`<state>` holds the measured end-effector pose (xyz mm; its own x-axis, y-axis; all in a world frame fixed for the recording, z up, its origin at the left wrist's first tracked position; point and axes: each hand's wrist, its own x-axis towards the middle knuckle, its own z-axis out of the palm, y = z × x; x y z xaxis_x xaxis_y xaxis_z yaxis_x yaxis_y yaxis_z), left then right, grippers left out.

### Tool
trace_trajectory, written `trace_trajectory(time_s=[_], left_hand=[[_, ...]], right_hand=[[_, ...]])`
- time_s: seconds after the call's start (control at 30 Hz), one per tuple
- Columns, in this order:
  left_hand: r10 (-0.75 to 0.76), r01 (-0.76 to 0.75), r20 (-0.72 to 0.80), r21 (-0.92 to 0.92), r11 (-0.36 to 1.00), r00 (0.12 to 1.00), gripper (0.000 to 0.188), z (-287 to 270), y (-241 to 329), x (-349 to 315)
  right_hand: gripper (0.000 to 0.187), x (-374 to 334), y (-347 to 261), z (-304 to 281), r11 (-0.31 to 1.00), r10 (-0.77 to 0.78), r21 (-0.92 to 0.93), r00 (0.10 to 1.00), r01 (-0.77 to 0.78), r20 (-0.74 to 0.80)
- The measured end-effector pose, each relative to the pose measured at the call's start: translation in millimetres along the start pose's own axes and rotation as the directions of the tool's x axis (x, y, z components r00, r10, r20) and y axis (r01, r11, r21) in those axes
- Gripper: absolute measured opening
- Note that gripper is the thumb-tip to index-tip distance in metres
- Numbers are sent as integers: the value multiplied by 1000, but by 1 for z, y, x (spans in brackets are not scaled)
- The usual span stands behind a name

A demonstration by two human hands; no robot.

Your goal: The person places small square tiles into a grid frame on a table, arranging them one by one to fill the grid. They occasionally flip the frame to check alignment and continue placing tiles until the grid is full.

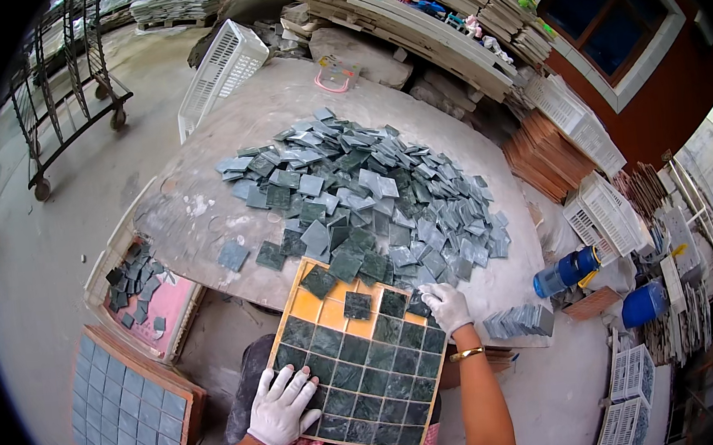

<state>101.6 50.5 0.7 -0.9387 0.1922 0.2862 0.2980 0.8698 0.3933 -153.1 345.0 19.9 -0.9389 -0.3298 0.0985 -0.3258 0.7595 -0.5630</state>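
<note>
A yellow gridded tray [332, 314] rests tilted across my lap and against the table edge. Dark green square tiles fill most of its cells; a loose tile [358, 305] and another tile [318, 282] sit askew in the top rows. My left hand [281, 407], in a white glove, lies with fingers spread on the tray's lower left. At the upper right corner, my gloved right hand [448, 308] has its fingers closed on a small green tile [418, 304] at the grid. Beyond the tray spreads a big heap of loose tiles [371, 195].
The heap lies on a pale worktable [192, 212]. Left of it are a crate with broken tile pieces [135, 282] and a stack of filled tile trays [125, 408]. A row of upright tiles [519, 322] and a blue bottle [567, 271] are at right. A wheeled rack [62, 105] stands far left.
</note>
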Motion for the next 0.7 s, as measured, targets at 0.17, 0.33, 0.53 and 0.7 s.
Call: trace_trajectory(time_s=[0.17,0.33,0.53,0.7], left_hand=[[-19,19,28,2,1000,999,53,-5,3,2],[-9,9,26,4,1000,1000,53,-4,4,3],[-9,9,28,-8,1000,1000,53,-3,3,4],[6,-6,-24,4,1000,1000,50,-2,-1,5]], right_hand=[[22,-10,-2,12,971,-124,-202,992,127,26],[23,-15,-7,3,963,-128,-232,990,138,57],[31,13,-25,-7,992,-103,-86,984,91,-148],[57,41,-72,22,986,-44,-161,997,53,59]])
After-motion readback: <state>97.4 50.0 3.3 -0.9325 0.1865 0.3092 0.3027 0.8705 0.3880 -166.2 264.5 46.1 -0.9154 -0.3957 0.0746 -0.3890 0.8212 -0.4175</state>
